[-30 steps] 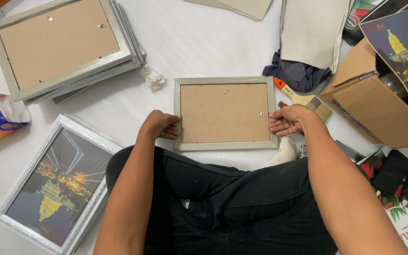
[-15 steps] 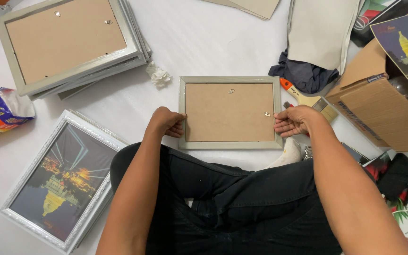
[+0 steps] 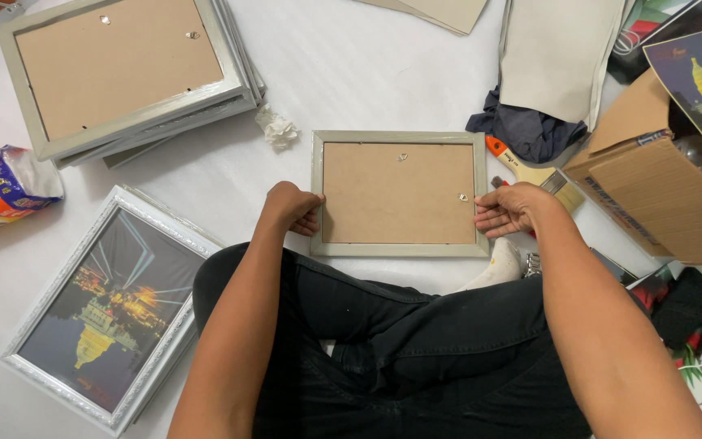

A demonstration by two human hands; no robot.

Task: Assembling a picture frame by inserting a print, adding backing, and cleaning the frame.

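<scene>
Directly ahead of the seated person's crossed legs, a grey picture frame (image 3: 400, 193) lies face down on the white floor (image 3: 351, 73), brown backing up. The left hand (image 3: 292, 208), fingers curled, presses its left edge; the right hand (image 3: 509, 210), fingers extended together, touches its right edge. Just beside the right edge lies an orange-handled brush (image 3: 530, 171), then a cardboard box (image 3: 660, 191). A crumpled paper scrap (image 3: 276, 128) and a stack of frames (image 3: 127, 73) sit upper left; a framed night print (image 3: 111, 309) lies left.
</scene>
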